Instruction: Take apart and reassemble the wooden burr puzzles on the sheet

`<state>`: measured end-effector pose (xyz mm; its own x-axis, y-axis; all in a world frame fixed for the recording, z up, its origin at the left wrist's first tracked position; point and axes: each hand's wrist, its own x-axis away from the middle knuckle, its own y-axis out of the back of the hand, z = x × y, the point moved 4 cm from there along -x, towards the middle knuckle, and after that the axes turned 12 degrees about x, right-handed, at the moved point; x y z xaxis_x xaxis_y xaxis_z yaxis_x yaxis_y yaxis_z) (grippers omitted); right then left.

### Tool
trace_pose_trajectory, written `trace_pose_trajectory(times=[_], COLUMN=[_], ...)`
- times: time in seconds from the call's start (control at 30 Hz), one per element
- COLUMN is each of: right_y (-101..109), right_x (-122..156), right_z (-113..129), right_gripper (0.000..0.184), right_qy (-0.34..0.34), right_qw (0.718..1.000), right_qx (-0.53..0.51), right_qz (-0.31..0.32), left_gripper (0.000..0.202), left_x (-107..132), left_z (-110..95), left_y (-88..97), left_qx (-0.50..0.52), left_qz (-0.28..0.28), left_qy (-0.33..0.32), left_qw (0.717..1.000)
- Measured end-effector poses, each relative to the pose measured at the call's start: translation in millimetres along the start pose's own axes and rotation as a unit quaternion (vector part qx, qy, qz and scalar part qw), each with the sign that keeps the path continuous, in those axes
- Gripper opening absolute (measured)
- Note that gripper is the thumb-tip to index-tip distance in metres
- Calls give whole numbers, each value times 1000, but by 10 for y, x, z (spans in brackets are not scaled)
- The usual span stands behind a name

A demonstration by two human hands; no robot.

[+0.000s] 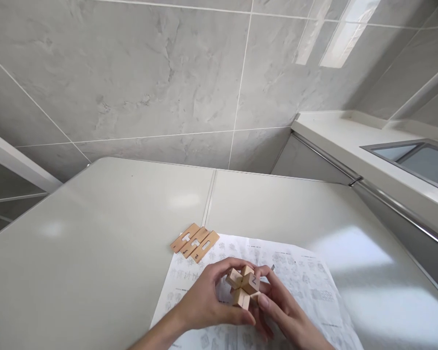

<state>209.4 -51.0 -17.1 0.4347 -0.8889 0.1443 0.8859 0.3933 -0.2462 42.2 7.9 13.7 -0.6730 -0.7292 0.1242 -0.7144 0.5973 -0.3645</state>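
My left hand (208, 301) and my right hand (282, 306) meet over a printed sheet (314, 287), both with fingers closed round a partly assembled wooden puzzle (244, 284) of interlocked light-brown blocks. One block face shows a marked figure. The puzzle is held just above the sheet. Three flat notched wooden pieces (194, 242) lie side by side at the sheet's far left corner, beyond my left hand, with figures marked on them.
The sheet lies on a pale grey table (105, 233) with a seam down its middle. Behind it is a grey tiled wall (149, 82). To the right runs a white counter (350, 141) with an inset sink (419, 158) and a gap between it and the table.
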Motion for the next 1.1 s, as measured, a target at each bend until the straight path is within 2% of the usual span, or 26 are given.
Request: trace_pose_trajectory(times=[0.1, 0.2, 0.3, 0.4, 0.5, 0.57, 0.63, 0.73, 0.87, 1.1], right_y=[18, 18, 14, 25, 60, 65, 80, 153, 155, 107], right_x=[-32, -18, 23, 46, 41, 29, 21, 37, 41, 26], right_z=[-15, -90, -162, -146, -38, 4, -33, -171, -295, -189], right_gripper=[48, 52, 57, 56, 53, 48, 41, 32, 31, 29], right_qy=[-13, -44, -68, -73, -45, -22, -11, 2, 6, 24], right_qw=[999, 995, 992, 992, 983, 972, 962, 948, 957, 963], right_qx=[15, 44, 68, 97, 171, 223, 260, 275, 245, 232], right_qz=[42, 79, 81, 36, -44, -67, -84, -159, -155, -135], left_gripper=[86, 84, 85, 82, 75, 74, 76, 79, 79, 76], left_x=[11, 22, 27, 26, 24, 24, 26, 36, 50, 37], left_z=[16, 46, 54, -7, -72, -70, -36, 26, 55, 20], left_y=[21, 9, -19, -43, -66, -73, -71, -60, -73, -53], left_qx=[-5, 4, 13, -21, -60, -75, -93, -130, -153, -173], left_qz=[-2, 18, 21, 5, 0, 0, -7, -36, -50, -64], left_qy=[-6, 17, 50, 42, 7, -13, -34, -57, -61, -73], left_qw=[1000, 1000, 998, 999, 998, 997, 995, 989, 985, 980])
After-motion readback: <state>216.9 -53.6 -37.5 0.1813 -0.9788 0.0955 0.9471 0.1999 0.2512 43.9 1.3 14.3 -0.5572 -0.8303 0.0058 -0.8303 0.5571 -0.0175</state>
